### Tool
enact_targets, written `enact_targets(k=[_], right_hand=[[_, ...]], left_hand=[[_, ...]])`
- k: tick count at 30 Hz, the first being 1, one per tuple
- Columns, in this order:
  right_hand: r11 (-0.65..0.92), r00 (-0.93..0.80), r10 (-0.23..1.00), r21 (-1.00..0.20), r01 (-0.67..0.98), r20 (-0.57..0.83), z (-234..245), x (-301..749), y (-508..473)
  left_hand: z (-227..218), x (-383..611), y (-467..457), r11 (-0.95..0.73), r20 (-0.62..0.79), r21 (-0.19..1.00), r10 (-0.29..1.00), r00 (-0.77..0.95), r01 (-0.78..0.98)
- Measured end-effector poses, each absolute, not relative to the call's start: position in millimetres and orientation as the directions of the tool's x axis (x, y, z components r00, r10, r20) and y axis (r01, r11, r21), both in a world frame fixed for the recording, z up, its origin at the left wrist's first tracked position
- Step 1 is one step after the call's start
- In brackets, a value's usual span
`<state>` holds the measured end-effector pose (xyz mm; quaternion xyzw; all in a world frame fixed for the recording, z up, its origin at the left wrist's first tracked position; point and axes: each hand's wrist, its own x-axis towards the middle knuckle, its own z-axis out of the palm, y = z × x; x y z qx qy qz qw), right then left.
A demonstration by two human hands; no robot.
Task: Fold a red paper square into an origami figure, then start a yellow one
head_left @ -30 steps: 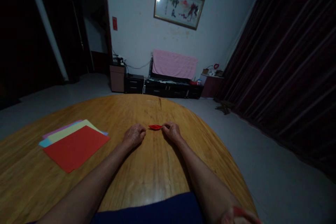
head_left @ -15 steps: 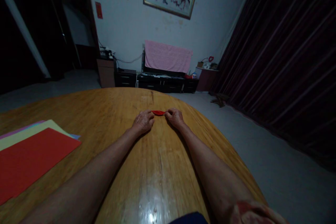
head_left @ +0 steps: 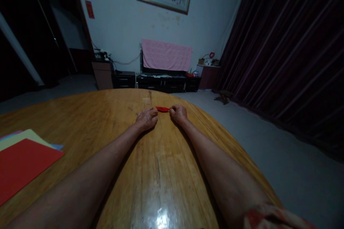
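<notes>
A small folded piece of red paper [head_left: 162, 109], narrow and pointed at its left end, is held at the far part of the wooden table [head_left: 161, 143]. My right hand [head_left: 178, 113] pinches its right end between thumb and fingers. My left hand [head_left: 147, 118] is beside the left tip, its fingers loosely stretched and a little apart. Whether those fingertips still touch the paper is hard to make out. Both forearms reach forward across the tabletop.
At the left lies a stack of coloured sheets, a red sheet [head_left: 27, 168] on top and a yellow sheet [head_left: 27, 136] under it. Beyond the table stand a low black cabinet [head_left: 161, 84] and a screen draped with a pink towel [head_left: 166, 55]. A dark curtain [head_left: 282, 43] hangs at the right.
My left hand has loosened from the left end of the red paper, and its fingers have spread. The right hand keeps its pinch. The view has shifted slightly to the right.
</notes>
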<state>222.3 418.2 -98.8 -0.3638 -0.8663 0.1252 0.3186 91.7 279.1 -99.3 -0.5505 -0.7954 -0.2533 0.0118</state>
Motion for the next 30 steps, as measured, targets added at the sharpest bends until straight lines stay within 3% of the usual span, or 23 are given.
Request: enact_targets(k=[4,10,25,30], right_hand=[[0.707,-0.547,0.707,-0.441,0.552,0.448,-96,224,423],[0.671,-0.511,0.741,-0.477,0.568,0.435,-95,221,427],[0.592,-0.439,0.806,-0.537,0.601,0.398,-93,212,441],[0.532,-0.423,0.846,-0.558,0.637,0.323,-88,211,444]], left_hand=[[-98,91,286,0.283,0.273,0.404,0.870,-0.410,0.870],[-102,85,297,0.180,0.306,0.401,0.897,-0.317,0.898],[-93,87,313,0.203,0.249,0.437,0.909,-0.335,0.876],[-96,83,320,0.231,0.242,0.443,0.900,-0.364,0.866]])
